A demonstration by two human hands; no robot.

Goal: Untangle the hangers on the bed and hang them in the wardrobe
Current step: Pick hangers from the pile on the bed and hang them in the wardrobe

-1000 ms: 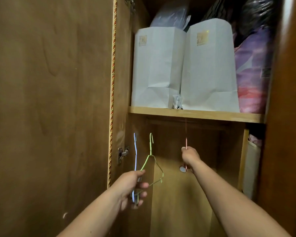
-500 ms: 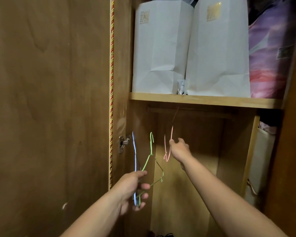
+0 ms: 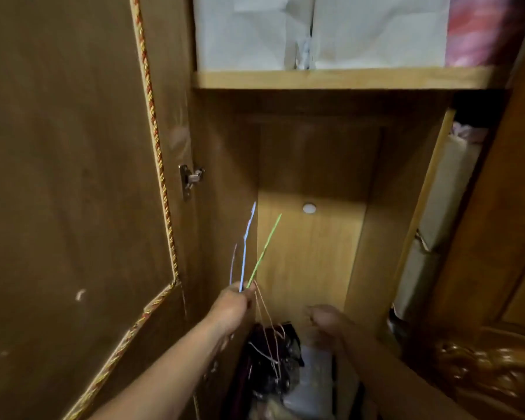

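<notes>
The left hand (image 3: pixel 232 304) is squeezing a bunch of thin wire hangers. Its fingers are curling tight around them. A blue hanger (image 3: pixel 246 247) is sticking up out of the fist. A green hanger (image 3: pixel 264 251) is sticking up next to it, leaning to the right. A pale pink hanger (image 3: pixel 267 325) is dangling down from the same fist. Its thin wires are looking blurry, so their shape is hard to make out.

The right hand (image 3: pixel 325 321) is floating a little to the right of the left one. It is not touching the hangers. It is blurry, with fingers that seem to be bending in, and I cannot tell if it is closing or loose. Nothing is showing in it.

Both hands are reaching into the open wardrobe (image 3: pixel 312 165). A small round white button (image 3: pixel 309 208) is sitting on the back wall above the hands. Dark bags (image 3: pixel 273 359) are lying at the bottom, under the pink wires. Up high, a wooden shelf (image 3: pixel 340 79) is carrying white paper bags (image 3: pixel 243 34). The wardrobe door (image 3: pixel 67 177) is standing open on the left, with a twisty rope trim (image 3: pixel 152 122) and a metal hinge (image 3: pixel 190 180).
</notes>
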